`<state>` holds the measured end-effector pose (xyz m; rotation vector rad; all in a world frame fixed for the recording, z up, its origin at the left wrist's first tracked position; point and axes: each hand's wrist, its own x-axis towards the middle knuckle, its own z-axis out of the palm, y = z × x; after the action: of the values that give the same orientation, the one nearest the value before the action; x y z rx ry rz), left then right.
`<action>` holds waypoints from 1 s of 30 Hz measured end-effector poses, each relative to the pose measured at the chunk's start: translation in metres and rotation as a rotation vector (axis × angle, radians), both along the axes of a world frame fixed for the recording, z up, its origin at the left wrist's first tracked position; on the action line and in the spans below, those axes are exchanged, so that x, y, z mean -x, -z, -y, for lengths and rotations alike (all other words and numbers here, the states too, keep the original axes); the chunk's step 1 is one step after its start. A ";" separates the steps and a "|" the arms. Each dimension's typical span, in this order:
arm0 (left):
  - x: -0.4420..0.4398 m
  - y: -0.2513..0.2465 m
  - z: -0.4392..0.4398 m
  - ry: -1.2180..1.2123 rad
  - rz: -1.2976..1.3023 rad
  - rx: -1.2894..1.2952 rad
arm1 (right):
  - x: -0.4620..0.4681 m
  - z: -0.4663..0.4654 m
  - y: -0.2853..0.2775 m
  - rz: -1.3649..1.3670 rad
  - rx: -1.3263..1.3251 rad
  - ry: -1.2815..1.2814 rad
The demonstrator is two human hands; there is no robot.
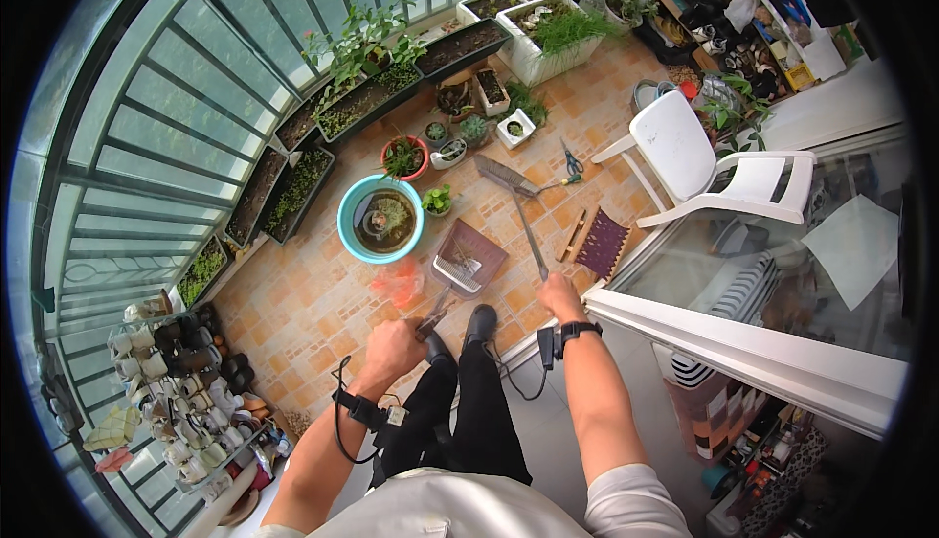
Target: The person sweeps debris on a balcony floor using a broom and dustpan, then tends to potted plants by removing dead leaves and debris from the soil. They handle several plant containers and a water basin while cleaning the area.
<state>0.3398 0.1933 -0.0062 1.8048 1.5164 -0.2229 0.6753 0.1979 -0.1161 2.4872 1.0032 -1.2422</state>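
My left hand [398, 348] grips the handle of a long-handled dustpan [469, 258], whose pan lies on the tiled floor with some debris in it. The handle of a broom [506, 175] is in my right hand [561, 296]; its grey bristle head rests on the tiles farther off. Beside the pan, on its left, lies a crumpled red plastic bag [398, 281]. A turquoise basin [417, 237] with murky water and something round inside stands just beyond the bag. Between basin and broom sits a small potted green plant [437, 200].
Scissors [571, 161] and a small stool with a purple woven seat [601, 242] lie right of the broom. A white chair [671, 145] stands by the sliding door's track [704, 347]. Planters [370, 103] line the railing; a loaded shoe rack [191, 406] is at left.
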 end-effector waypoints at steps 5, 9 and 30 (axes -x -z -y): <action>-0.002 0.000 -0.005 -0.004 0.018 -0.010 | 0.012 0.091 -0.041 0.044 0.037 -0.146; -0.003 0.003 -0.005 0.022 -0.005 -0.005 | -0.005 0.137 -0.116 -0.106 -0.021 -0.065; -0.006 -0.014 0.015 0.072 -0.023 -0.014 | -0.002 0.109 0.021 -0.287 -0.227 0.850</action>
<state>0.3454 0.1787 0.0074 1.8761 1.4736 -0.2700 0.6775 0.0894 -0.1368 3.1070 0.0654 -1.8161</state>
